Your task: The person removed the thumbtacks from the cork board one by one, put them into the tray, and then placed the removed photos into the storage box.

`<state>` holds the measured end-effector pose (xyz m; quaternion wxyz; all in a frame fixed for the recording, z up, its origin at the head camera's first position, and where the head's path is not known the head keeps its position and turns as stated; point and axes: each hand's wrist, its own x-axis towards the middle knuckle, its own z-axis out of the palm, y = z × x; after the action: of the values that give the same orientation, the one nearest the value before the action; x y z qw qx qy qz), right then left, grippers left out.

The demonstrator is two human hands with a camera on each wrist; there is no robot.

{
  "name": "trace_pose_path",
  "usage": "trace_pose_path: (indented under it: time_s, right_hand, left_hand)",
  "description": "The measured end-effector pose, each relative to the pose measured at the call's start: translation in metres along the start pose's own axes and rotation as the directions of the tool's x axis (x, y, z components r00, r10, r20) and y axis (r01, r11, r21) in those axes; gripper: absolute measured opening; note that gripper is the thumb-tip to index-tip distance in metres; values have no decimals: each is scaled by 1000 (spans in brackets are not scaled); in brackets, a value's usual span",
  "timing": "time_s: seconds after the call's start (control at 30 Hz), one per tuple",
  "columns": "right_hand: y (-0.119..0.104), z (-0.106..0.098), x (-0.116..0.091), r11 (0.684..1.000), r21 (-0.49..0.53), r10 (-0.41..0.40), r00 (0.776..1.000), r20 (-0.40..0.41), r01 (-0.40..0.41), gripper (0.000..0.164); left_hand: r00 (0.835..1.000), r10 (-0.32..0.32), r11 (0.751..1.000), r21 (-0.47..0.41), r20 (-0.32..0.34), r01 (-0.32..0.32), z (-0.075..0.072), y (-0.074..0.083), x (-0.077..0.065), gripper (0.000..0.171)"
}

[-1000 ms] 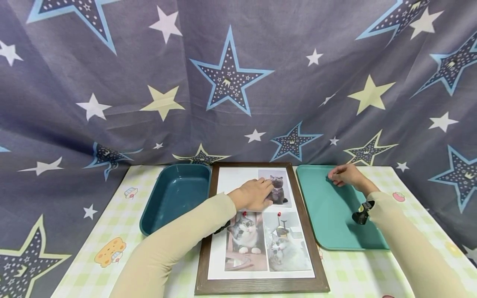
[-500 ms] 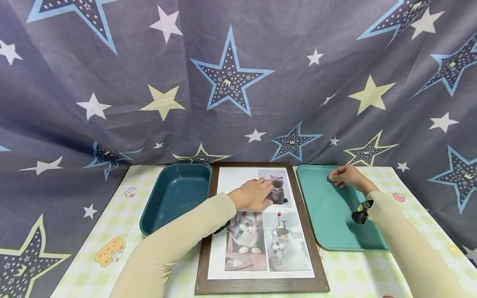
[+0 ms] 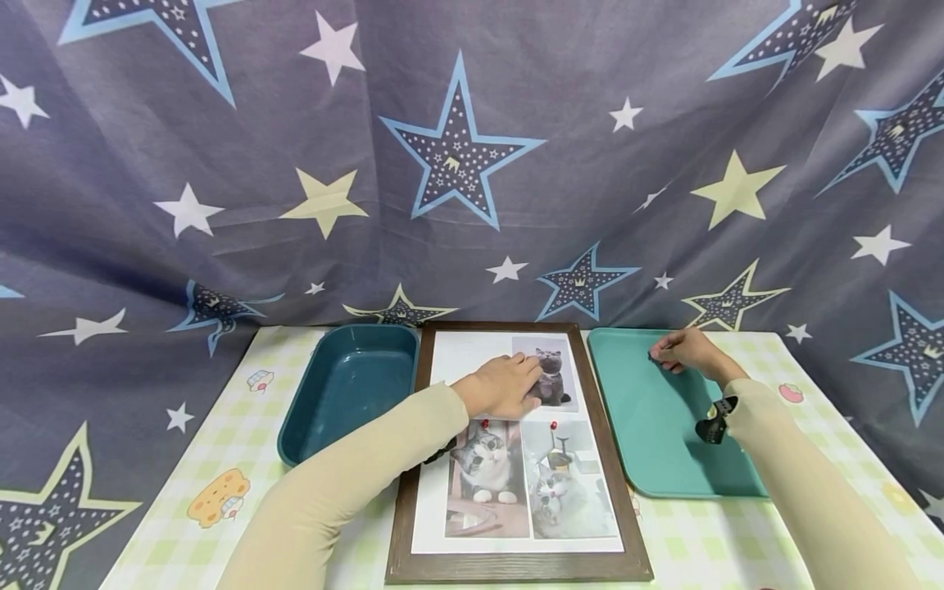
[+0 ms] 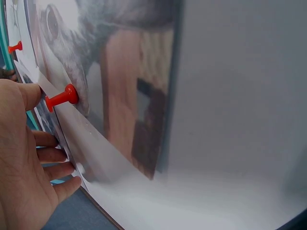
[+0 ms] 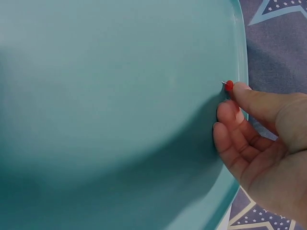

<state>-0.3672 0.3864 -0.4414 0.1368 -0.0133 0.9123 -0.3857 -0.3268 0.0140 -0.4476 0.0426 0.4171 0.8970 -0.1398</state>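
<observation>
A small red push pin, its metal point bared, is pinched in the right fingers near the far rim of the teal tray. The gray cat photo lies flat on the wood-framed board, its left side partly covered by the left fingers.

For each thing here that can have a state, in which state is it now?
Left hand, resting partly on the upper photo
Right hand, pinching a red pin
Red pin, held, metal tip bare
Left pin, stuck in
Right pin, stuck in
Lower left photo, pinned
Lower right photo, pinned
Frame, lying flat
Basin, lidless
Tray, lying flat
</observation>
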Motion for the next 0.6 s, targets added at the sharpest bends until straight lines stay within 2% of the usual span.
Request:
trace_pose_path:
  time_s: [0.6]
  right_hand:
    - [-1, 0, 1, 1000, -2, 14, 1000, -4, -14, 29]
  left_hand:
    - [1000, 5, 1000, 7, -9, -5, 0, 0, 0, 60]
